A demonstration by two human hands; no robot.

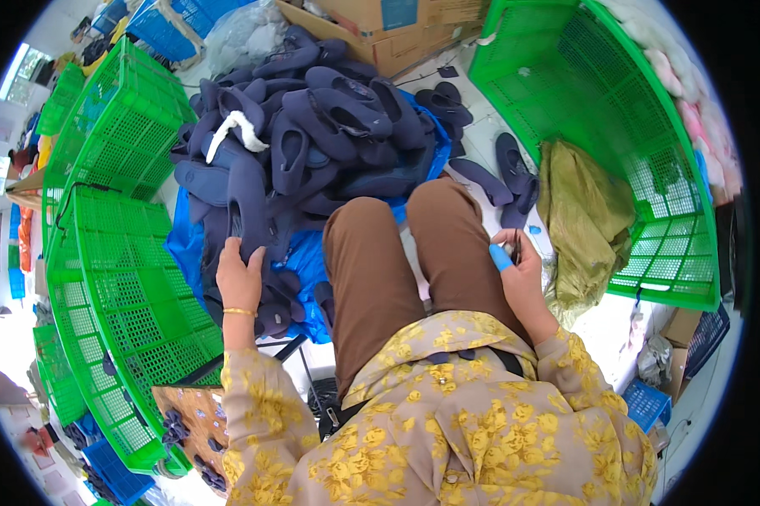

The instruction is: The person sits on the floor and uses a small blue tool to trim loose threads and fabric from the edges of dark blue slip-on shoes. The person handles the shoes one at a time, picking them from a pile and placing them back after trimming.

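My left hand [241, 282], with a thin gold bracelet at the wrist, grips the near end of a navy shoe [247, 190] between thumb and fingers. That shoe lies against a big heap of similar navy shoes [338, 110]. By my right knee, my right hand [525, 274] is closed around a small dark object [515, 246]. Fingers hide most of it, so its kind cannot be made out. A blue finger cover [501, 257] sits on the right thumb. Across the heap's top lies a white strip [235, 133].
Blue sheeting [304, 257] lies beneath the heap. Green plastic crates stand at left [135, 329] and right [650, 169]. An olive sack [584, 219] hangs over the right crate's edge. Loose shoes [515, 173] lie beyond my right knee. Cardboard boxes [422, 38] are behind; a wooden board [194, 422] is near left.
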